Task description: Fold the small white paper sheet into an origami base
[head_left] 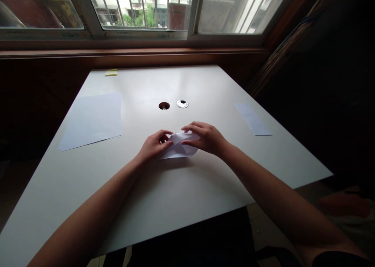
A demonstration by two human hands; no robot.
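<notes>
A folded sheet of white paper (181, 149) is between my hands, over the middle of the white table. Its left end is pinched by the thumb and fingers of my left hand (155, 145). At the right end, my right hand (208, 137) has its thumb on the near face and its fingers along the top edge. Several creases and slanted flaps show on the paper. A shadow falls on the tabletop just below its near edge. The far side of the paper is hidden.
On the white table (187, 196) lie flat white sheets (96, 118) at left and a paper strip (252, 119) at right. A yellow sticky pad (111, 72) lies near the far left corner. Beyond my hands are a cable hole (164, 106) and its round cover (182, 104). A window (140, 9) stands behind.
</notes>
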